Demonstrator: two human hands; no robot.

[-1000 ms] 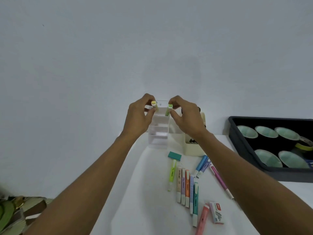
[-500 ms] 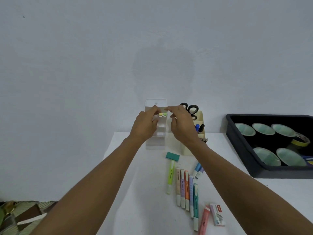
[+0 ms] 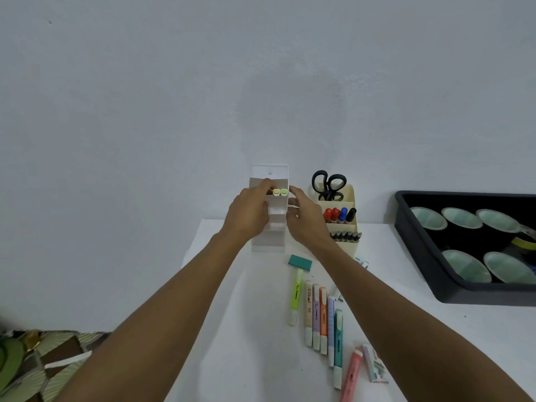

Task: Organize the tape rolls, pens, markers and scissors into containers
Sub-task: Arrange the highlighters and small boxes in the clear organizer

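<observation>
a yellow marker (image 3: 276,192) and a green marker (image 3: 284,192) are standing side by side in the top tier of the organizer (image 3: 269,175) at frame centre. the left hand (image 3: 249,217) is curling at the yellow cap; i cannot tell whether it is pinching. the right hand (image 3: 307,224) is hovering slack-fingered beside the green marker, gripping nothing.

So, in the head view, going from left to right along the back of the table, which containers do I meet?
clear tiered holder → cream desk organizer with the scissors → black tray
</observation>
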